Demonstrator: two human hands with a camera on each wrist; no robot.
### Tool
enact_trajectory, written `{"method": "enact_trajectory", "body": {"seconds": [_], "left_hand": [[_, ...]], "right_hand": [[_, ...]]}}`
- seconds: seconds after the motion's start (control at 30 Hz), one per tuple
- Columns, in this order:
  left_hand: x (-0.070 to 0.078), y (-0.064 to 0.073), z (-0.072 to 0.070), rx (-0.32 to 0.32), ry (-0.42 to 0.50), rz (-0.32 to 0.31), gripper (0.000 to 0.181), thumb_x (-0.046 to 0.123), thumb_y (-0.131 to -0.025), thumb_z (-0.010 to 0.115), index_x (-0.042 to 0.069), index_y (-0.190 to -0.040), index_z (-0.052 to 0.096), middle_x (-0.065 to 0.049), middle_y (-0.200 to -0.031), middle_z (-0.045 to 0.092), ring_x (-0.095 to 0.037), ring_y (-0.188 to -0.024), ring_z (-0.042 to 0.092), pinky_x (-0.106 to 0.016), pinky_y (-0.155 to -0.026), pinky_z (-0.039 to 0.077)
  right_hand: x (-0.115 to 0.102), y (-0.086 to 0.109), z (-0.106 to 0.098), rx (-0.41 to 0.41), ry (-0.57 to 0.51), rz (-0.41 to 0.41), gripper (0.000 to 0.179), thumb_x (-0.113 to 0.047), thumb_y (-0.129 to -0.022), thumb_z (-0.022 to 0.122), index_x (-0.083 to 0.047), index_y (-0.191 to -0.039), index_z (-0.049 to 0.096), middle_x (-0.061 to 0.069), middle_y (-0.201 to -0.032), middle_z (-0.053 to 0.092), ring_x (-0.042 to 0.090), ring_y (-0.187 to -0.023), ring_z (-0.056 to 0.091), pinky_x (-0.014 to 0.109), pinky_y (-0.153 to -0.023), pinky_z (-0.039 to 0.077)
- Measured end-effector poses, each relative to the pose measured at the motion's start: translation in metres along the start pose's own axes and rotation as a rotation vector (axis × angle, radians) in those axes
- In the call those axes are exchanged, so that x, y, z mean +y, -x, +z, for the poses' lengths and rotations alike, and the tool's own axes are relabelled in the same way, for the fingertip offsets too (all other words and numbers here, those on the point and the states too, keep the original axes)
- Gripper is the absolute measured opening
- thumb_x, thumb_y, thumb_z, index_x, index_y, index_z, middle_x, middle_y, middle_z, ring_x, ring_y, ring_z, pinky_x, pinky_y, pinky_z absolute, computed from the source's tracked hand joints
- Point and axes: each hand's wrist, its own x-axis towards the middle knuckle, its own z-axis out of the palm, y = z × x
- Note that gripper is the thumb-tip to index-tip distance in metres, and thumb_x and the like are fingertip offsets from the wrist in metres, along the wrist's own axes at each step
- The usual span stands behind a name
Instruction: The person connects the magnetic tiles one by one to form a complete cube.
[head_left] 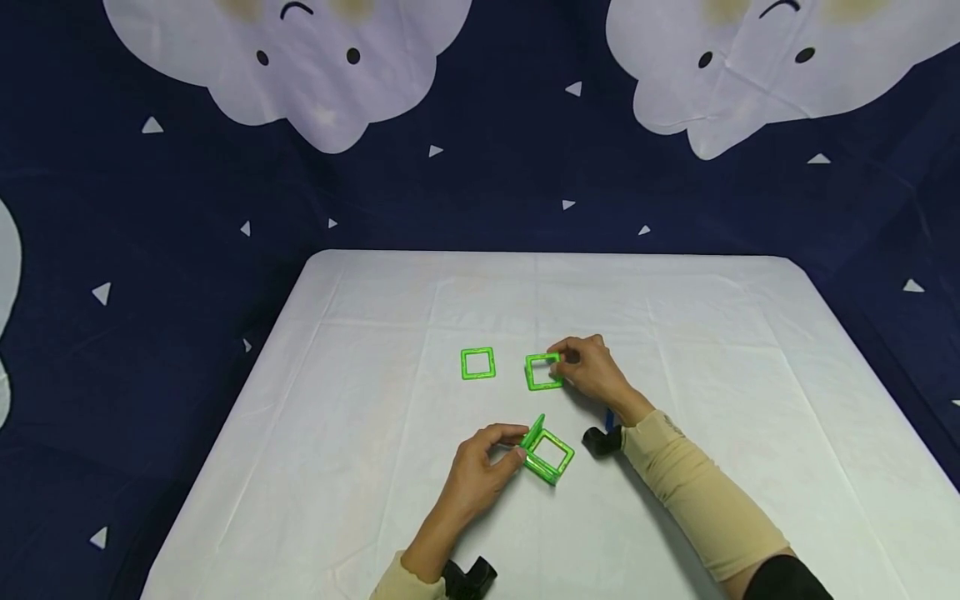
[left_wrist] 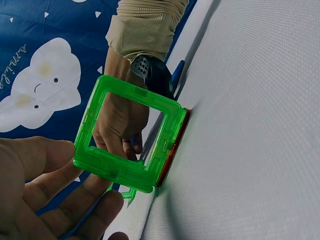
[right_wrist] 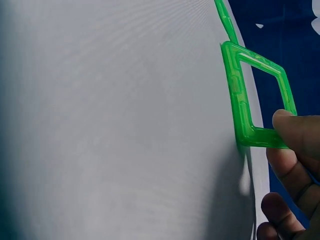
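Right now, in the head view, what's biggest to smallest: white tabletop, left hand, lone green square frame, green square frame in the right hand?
1. White tabletop
2. Left hand
3. Lone green square frame and green square frame in the right hand: they look too alike to rank.

At the right, the right hand point(right_wrist: 301, 182) pinches a green frame point(right_wrist: 235, 95) by its lower right corner. Above it, another green piece point(right_wrist: 226, 21), perhaps a similar frame, meets the top edge. White desk point(right_wrist: 125, 120) fills the left.
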Motion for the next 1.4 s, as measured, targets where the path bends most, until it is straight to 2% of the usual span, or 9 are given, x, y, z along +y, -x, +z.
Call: {"method": "enact_trajectory", "body": {"seconds": [0.13, 0.23, 0.4, 0.7, 0.97, 1.1, 1.4], "left_hand": [[0.0, 0.0, 0.0, -0.002, 0.001, -0.001, 0.026, 0.014, -0.086, 0.065, 0.017, -0.112, 0.068, 0.002, -0.102, 0.071, -0.015, -0.103, 0.062, -0.036, -0.094, 0.045], [0.0, 0.0, 0.0, -0.005, 0.005, -0.006, 0.026, 0.015, -0.086, 0.065, 0.018, -0.112, 0.068, 0.002, -0.102, 0.071, -0.015, -0.104, 0.062, -0.037, -0.095, 0.044], [0.0, -0.001, 0.0, -0.002, 0.011, -0.008, 0.026, 0.014, -0.086, 0.065, 0.018, -0.112, 0.068, 0.002, -0.102, 0.071, -0.015, -0.104, 0.062, -0.037, -0.095, 0.044], [-0.001, 0.0, 0.001, 0.01, 0.017, 0.014, 0.024, 0.016, -0.087, 0.065, 0.019, -0.111, 0.068, 0.001, -0.102, 0.071, -0.02, -0.104, 0.062, -0.037, -0.095, 0.044], [-0.001, 0.001, 0.001, 0.017, 0.01, 0.024, 0.024, 0.016, -0.087, 0.065, 0.02, -0.11, 0.068, 0.0, -0.1, 0.071, -0.02, -0.103, 0.063, -0.038, -0.094, 0.044], [-0.002, 0.001, 0.001, 0.014, 0.004, 0.021, 0.024, 0.016, -0.087, 0.065, 0.019, -0.111, 0.068, -0.001, -0.1, 0.071, -0.02, -0.102, 0.062, -0.039, -0.094, 0.045], [-0.001, 0.001, 0.002, 0.016, -0.016, 0.02, 0.026, 0.015, -0.086, 0.065, 0.018, -0.111, 0.068, -0.001, -0.096, 0.071, -0.016, -0.098, 0.063, -0.037, -0.091, 0.045]], "right_hand": [[0.0, 0.002, -0.002, 0.01, -0.016, -0.007, 0.017, -0.014, -0.084, 0.069, -0.011, -0.1, 0.071, 0.005, -0.084, 0.064, 0.024, -0.098, 0.047, 0.038, -0.086, 0.034], [-0.001, 0.003, -0.004, 0.014, -0.025, -0.001, 0.015, -0.014, -0.085, 0.067, -0.012, -0.099, 0.072, 0.009, -0.091, 0.066, 0.026, -0.1, 0.05, 0.038, -0.086, 0.035], [-0.003, 0.005, -0.008, 0.014, -0.037, 0.043, 0.015, -0.018, -0.086, 0.066, -0.013, -0.099, 0.071, 0.013, -0.103, 0.061, 0.027, -0.105, 0.048, 0.042, -0.087, 0.037], [-0.01, 0.015, -0.013, 0.051, -0.088, 0.102, 0.018, -0.025, -0.086, 0.067, -0.013, -0.098, 0.071, 0.013, -0.106, 0.057, 0.026, -0.103, 0.046, 0.039, -0.086, 0.036], [-0.017, 0.036, -0.017, 0.088, -0.11, 0.11, 0.021, -0.03, -0.087, 0.067, -0.014, -0.1, 0.069, 0.013, -0.109, 0.054, 0.03, -0.108, 0.045, 0.051, -0.096, 0.035], [-0.019, 0.046, -0.015, 0.121, -0.11, 0.1, 0.021, -0.028, -0.087, 0.067, -0.013, -0.1, 0.07, 0.013, -0.107, 0.055, 0.027, -0.106, 0.046, 0.049, -0.095, 0.035], [-0.021, 0.065, -0.008, 0.23, -0.07, 0.044, 0.015, -0.021, -0.083, 0.071, -0.01, -0.094, 0.071, 0.01, -0.092, 0.065, 0.022, -0.095, 0.047, 0.035, -0.081, 0.035]]}}
